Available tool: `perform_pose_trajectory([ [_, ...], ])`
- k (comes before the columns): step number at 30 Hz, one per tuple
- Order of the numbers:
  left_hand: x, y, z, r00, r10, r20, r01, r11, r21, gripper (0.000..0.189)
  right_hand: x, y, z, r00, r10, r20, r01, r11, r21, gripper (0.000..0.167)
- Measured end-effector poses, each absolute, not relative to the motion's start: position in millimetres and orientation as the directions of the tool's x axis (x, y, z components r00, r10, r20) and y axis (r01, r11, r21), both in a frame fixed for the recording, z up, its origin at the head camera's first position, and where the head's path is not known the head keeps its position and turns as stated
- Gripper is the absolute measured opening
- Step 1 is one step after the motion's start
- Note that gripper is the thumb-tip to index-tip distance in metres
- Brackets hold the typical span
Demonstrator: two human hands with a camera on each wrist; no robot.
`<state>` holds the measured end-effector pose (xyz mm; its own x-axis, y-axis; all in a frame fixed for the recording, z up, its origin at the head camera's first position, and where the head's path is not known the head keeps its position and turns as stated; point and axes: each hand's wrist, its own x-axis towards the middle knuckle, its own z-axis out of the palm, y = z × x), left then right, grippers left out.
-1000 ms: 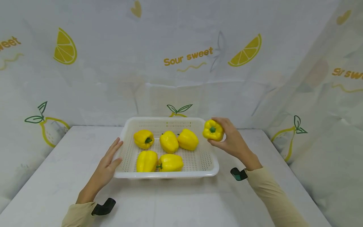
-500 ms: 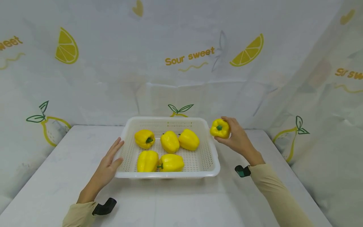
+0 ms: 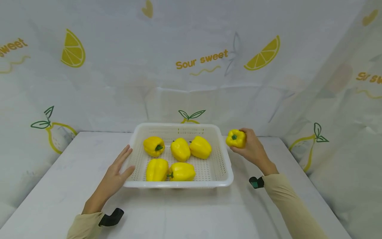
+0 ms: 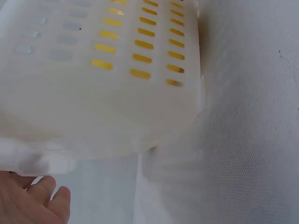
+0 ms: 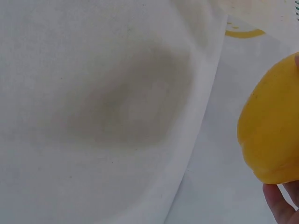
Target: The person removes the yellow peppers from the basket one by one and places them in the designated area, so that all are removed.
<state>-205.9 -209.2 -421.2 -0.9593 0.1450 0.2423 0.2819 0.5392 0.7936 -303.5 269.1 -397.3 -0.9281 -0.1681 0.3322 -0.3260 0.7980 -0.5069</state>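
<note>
My right hand (image 3: pixel 253 148) grips a yellow bell pepper (image 3: pixel 236 138) between thumb and fingers, with its green stem facing the head camera. The pepper is held just right of a white plastic basket (image 3: pixel 223 183), above the table; its shadow falls on the cloth in the right wrist view, where the bell pepper (image 5: pixel 273 126) is at the right edge. Against the basket's left side rests my left hand (image 3: pixel 111 176), its fingers fairly straight. The left wrist view has the basket's slotted wall (image 4: pixel 107 107) beside the fingers. Several yellow bell peppers (image 3: pixel 180 149) lie inside the basket.
A white-covered table (image 3: pixel 185 215) bears the basket. Behind it hangs a white cloth (image 3: pixel 125 86) with lemon prints, and another stretch of cloth lines the right side. A dark camera mount (image 3: pixel 111 217) sits on the left wrist, another mount (image 3: pixel 256 182) on the right.
My right hand has carried the bell pepper rightward from over the basket's right rim to outside it, then slightly lower. The left hand stays at the basket's left side.
</note>
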Motion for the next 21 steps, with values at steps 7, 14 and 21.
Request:
perform_pose_trajectory([
  [7,-204.1,-208.1,-420.0,-0.953,0.17,0.252,0.304,0.568,0.765,0.064,-306.2,275.6,-408.8,-0.94,-0.156,0.304,-0.293,0.825,-0.483,0.075],
  [14,-202.8,-208.6,-420.2,-0.958,0.174,0.226,0.285,0.568,0.772,0.071,-308.7,279.7,-419.0,-0.955,-0.168,0.243,-0.263,0.856,-0.445,0.076],
  [21,-202.2,-208.1,-421.0,-0.956,0.17,0.239,0.293,0.57,0.768,0.07,-311.8,281.2,-425.1,-0.967,-0.166,0.193,-0.236,0.872,-0.428,0.079],
])
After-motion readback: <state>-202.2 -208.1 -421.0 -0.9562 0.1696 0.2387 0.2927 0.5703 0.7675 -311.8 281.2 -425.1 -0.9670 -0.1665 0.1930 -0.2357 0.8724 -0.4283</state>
